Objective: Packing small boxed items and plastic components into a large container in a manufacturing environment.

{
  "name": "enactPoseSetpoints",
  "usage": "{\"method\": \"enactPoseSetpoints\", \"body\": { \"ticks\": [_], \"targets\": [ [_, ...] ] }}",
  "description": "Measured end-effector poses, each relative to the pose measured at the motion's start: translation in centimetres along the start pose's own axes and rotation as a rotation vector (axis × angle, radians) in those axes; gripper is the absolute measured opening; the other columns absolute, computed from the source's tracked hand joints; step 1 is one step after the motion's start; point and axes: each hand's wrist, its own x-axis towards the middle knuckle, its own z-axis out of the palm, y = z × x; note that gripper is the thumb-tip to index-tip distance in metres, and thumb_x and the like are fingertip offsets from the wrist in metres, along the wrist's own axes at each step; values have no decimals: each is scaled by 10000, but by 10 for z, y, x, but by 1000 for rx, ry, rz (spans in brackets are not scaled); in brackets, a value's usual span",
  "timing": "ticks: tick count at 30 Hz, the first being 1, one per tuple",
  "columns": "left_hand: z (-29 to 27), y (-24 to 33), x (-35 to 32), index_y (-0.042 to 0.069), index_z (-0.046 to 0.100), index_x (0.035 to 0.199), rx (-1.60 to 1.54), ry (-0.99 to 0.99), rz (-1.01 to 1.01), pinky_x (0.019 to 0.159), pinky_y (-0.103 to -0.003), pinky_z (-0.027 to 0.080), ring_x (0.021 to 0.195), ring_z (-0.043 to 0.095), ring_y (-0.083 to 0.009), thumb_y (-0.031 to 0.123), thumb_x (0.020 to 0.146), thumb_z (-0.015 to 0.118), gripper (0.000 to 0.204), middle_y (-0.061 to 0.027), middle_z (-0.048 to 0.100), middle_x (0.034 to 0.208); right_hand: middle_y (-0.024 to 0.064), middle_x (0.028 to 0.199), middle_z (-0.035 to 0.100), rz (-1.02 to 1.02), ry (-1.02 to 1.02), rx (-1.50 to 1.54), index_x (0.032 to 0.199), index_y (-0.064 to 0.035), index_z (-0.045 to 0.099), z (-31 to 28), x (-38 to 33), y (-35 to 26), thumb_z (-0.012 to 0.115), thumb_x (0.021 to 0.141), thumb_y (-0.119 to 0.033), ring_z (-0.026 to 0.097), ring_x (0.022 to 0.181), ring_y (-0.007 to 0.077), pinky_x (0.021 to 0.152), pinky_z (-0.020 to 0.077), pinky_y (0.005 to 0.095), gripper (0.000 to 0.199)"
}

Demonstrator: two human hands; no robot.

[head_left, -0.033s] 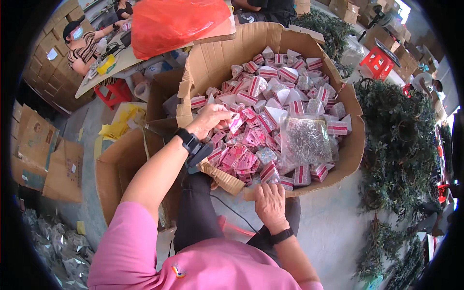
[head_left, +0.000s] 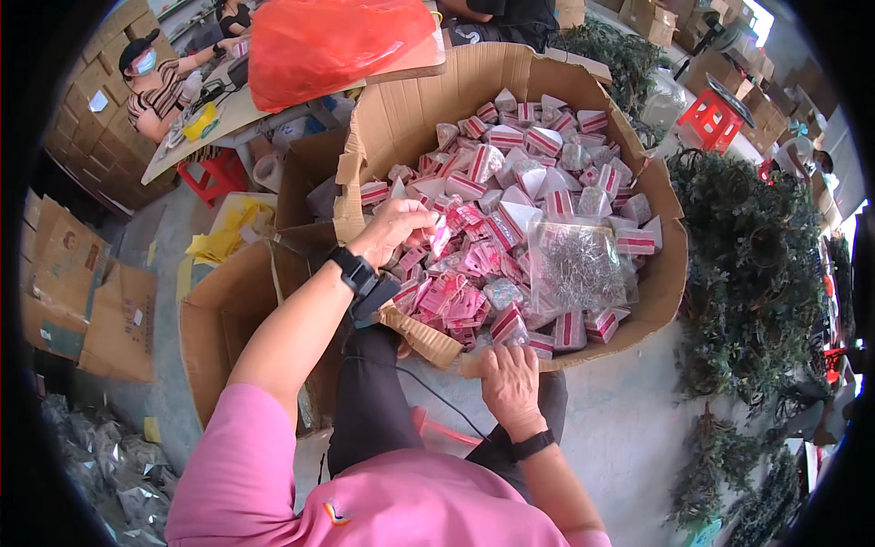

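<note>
My left hand [head_left: 396, 230] is closed, thumb and fingers pinching a small pink-and-white card [head_left: 441, 239] above the near left part of a large cardboard box [head_left: 673, 201]. Below it lie loose pink cards [head_left: 456, 301] in a heap. Many clear-wrapped wedge-shaped packs [head_left: 488, 162] with pink-striped bands fill the rest of the box. On top of them, to the right, rests a clear plastic bag [head_left: 579, 264] of thin silvery pieces. At the near edge, my right hand [head_left: 510, 378] has its fingers curled over the box rim.
Open cardboard boxes [head_left: 223, 319] stand left of the large box. A red plastic bag [head_left: 337, 55] sits on a table at the back, where a masked person [head_left: 159, 87] works. Dark green artificial foliage [head_left: 747, 273] is piled on the right. Red stools [head_left: 711, 118] stand farther off.
The card in my left hand has turned slightly and now looks narrower. My right hand stays on the box rim.
</note>
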Motion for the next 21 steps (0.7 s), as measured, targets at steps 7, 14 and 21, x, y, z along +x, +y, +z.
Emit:
{"method": "enactPoseSetpoints", "body": {
  "ticks": [7,14,21],
  "targets": [
    [15,-26,-56,71,582,823,-258,44,10,618,-204,429,690,560,-85,203,849,562,137,-25,612,762,105,889,553,97,-159,359,996,-25,534,-32,17,5,630,690,-127,533,854,273,791,412,386,336],
    [38,-73,-70,54,598,804,-314,111,15,648,-235,435,693,552,-89,178,846,572,134,-20,609,735,189,801,597,425,50,148,854,-16,583,-34,73,135,524,752,-106,582,769,350,692,463,415,149],
    [39,-83,-71,35,570,811,-218,79,32,674,-237,446,684,548,-90,146,863,551,125,-24,597,744,209,962,538,443,1,-45,812,-20,583,-3,104,167,517,743,-87,540,901,361,737,451,431,117]
  ]
}}
